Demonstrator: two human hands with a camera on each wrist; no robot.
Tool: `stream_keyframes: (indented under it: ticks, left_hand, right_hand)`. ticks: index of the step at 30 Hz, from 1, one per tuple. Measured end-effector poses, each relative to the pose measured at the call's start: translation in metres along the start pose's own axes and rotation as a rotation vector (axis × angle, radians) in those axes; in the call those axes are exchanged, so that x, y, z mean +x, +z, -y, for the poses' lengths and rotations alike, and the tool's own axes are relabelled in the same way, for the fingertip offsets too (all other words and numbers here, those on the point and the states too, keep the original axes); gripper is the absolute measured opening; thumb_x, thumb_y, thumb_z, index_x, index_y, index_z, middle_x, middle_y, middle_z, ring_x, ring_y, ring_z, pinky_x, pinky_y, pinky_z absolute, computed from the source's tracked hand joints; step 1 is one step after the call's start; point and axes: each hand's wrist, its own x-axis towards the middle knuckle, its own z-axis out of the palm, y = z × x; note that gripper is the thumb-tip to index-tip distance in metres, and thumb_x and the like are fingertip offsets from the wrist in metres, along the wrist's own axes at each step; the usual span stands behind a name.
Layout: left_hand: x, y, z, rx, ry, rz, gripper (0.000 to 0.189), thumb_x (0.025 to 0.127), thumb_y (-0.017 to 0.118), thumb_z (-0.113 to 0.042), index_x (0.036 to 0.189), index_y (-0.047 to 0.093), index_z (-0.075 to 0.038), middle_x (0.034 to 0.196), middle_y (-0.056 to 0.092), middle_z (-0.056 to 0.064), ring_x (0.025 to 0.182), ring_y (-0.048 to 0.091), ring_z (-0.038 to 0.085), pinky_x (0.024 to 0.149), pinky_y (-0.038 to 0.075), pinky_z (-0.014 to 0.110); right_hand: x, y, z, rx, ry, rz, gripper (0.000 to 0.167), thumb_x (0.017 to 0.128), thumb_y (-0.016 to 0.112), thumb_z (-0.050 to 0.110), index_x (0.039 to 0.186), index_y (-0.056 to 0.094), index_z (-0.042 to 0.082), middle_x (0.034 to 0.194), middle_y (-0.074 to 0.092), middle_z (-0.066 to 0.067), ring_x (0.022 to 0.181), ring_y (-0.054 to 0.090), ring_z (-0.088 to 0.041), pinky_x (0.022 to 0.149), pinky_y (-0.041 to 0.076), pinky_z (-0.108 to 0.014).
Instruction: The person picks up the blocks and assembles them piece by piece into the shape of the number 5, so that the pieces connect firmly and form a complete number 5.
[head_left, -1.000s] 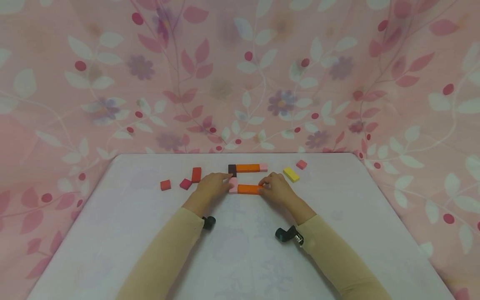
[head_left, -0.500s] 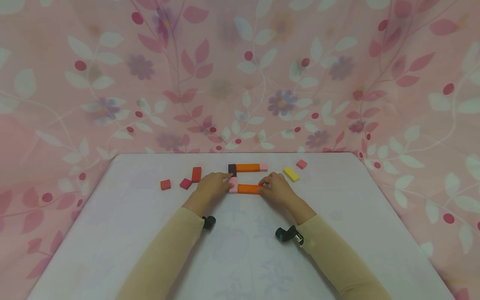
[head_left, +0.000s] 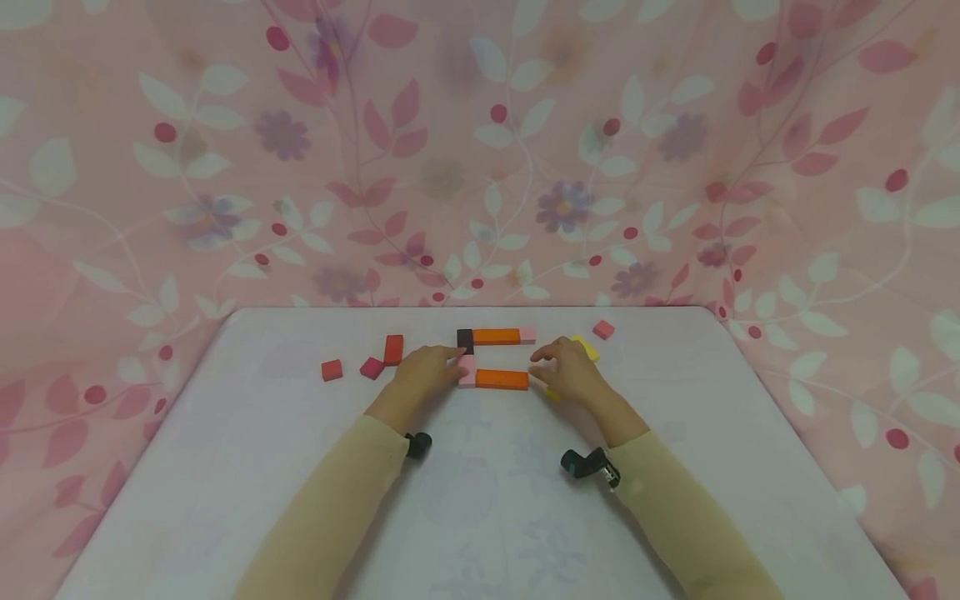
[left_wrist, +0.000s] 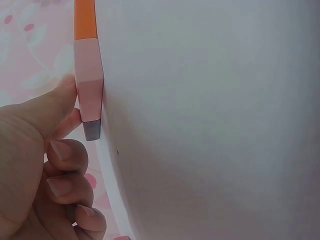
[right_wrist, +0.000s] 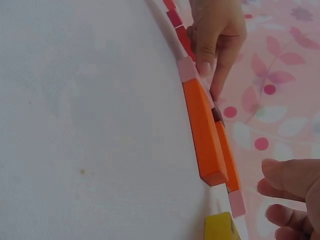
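Note:
In the head view my left hand [head_left: 427, 373] touches the left side of a pink block [head_left: 467, 372] with the thumb, the index fingertip reaching the black block [head_left: 465, 340] behind it. Its other fingers are curled loosely in the left wrist view. A long orange block [head_left: 502, 380] lies end-on against the pink one. My right hand [head_left: 570, 371] is just right of that orange block's free end, thumb and fingers apart with nothing between them. Below this hand shows part of a yellow block [head_left: 552, 393], seen more fully as a yellow block [right_wrist: 220, 227] in the right wrist view.
Behind, another orange block [head_left: 497, 337] runs from the black block to a small pink block [head_left: 527, 335]. Red blocks [head_left: 393, 350] lie to the left. A yellow block [head_left: 588, 350], partly behind my right hand, and a salmon block [head_left: 603, 330] lie right, near the table's back edge.
My right hand has let go of the near orange block's right end and moved to the right, uncovering that end and part of a yellow block. My left hand stays in place.

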Motion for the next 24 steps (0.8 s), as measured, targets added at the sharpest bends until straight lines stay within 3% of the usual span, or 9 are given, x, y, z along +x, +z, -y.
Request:
stream_keyframes:
  ticks: [5, 14, 24]
  left_hand:
    - [0.002, 0.0, 0.0, 0.027, 0.02, -0.012, 0.052, 0.099, 0.06, -0.043, 0.149, 0.049, -0.032, 0.147, 0.053, 0.01, 0.134, 0.046, 0.034, 0.11, 0.037, 0.054]
    - [0.001, 0.002, 0.001, -0.003, -0.002, -0.017, 0.051, 0.099, 0.06, -0.045, 0.148, 0.051, -0.033, 0.147, 0.053, 0.007, 0.135, 0.045, 0.032, 0.111, 0.036, 0.053]
    - [0.002, 0.004, 0.004, -0.006, -0.001, -0.018, 0.052, 0.099, 0.06, -0.045, 0.148, 0.05, -0.032, 0.147, 0.053, 0.007, 0.135, 0.045, 0.032, 0.111, 0.037, 0.052]
  right_hand:
    - [-0.009, -0.012, -0.006, 0.036, 0.003, -0.005, 0.022, 0.093, 0.072, 0.027, 0.109, 0.074, 0.011, 0.11, 0.06, -0.012, 0.104, 0.05, -0.031, 0.088, 0.047, -0.045]
    - [-0.015, -0.018, -0.025, 0.027, 0.01, 0.011, 0.024, 0.092, 0.073, 0.025, 0.11, 0.074, 0.009, 0.112, 0.062, -0.014, 0.104, 0.051, -0.033, 0.09, 0.046, -0.048]
    - [-0.019, -0.035, -0.051, 0.03, 0.002, -0.075, 0.029, 0.092, 0.071, 0.022, 0.114, 0.073, 0.003, 0.113, 0.063, -0.02, 0.102, 0.054, -0.038, 0.086, 0.046, -0.051]
